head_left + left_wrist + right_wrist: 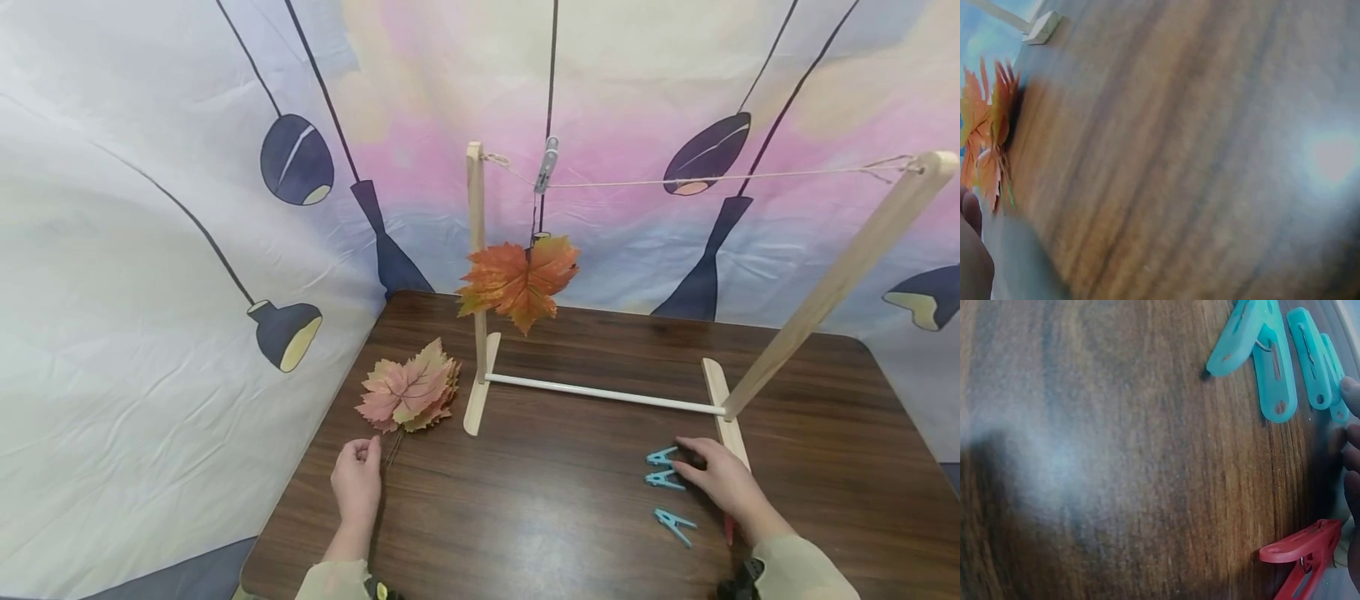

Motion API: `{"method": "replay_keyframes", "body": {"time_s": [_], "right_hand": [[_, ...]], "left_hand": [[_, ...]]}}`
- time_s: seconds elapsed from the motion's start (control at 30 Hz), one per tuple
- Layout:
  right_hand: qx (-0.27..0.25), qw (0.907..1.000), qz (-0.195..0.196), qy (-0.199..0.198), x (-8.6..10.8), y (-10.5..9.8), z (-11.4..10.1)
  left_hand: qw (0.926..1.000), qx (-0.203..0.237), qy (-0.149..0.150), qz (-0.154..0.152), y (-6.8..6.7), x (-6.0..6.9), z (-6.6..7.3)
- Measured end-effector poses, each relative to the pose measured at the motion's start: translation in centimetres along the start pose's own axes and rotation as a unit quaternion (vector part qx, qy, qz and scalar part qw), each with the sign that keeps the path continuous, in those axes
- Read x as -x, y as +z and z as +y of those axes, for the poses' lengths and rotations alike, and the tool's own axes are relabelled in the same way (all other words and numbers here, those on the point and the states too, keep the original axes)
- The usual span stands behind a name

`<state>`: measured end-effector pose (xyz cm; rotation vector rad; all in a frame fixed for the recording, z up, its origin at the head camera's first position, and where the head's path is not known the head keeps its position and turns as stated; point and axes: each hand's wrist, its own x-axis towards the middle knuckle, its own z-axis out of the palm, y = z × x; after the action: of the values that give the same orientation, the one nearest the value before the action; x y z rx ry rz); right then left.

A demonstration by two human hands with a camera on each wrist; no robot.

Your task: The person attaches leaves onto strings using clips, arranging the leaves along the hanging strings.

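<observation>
Left of the rack [607, 394], we see the left hand [357, 483] beside the leaf stack [411, 392]; cannot tell its grip. Fronting the rack's right end: right hand [720, 479], thumb and finger parted, at two blue clips [663, 478].

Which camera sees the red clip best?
The right wrist view: the red clip looks big and close there, though the picture's bottom edge cuts part off. The head view shows just a small red bit near the right hand. The left wrist view doesn't show it.
</observation>
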<state>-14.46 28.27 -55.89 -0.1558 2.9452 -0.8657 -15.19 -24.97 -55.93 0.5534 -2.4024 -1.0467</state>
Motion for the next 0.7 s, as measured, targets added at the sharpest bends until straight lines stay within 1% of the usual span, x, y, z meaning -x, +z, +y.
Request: {"method": "replay_keyframes", "body": {"time_s": [0.07,0.2,0.47,0.6,0.7], "right_hand": [[-0.003,1.0,-0.004,-0.001,0.0,0.0,0.0],[-0.013,0.9999,-0.012,-0.001,0.0,-0.2,0.0],[-0.021,0.9995,-0.022,0.005,0.0,-0.4,0.1],[-0.021,0.9995,-0.025,0.006,0.0,-0.3,0.2],[-0.021,0.9994,-0.028,0.006,-0.1,-0.4,0.2]], "left_hand": [[0.9998,0.011,-0.005,0.017,-0.2,-0.2,0.3],[0.9986,0.03,0.002,0.044,-0.4,-0.9,1.2],[0.9948,0.076,0.013,0.068,-0.8,-2.2,3.8],[0.9925,0.079,0.02,0.09,-1.0,-2.7,4.9],[0.9909,0.083,0.03,0.102,-1.0,-3.2,5.6]]}}
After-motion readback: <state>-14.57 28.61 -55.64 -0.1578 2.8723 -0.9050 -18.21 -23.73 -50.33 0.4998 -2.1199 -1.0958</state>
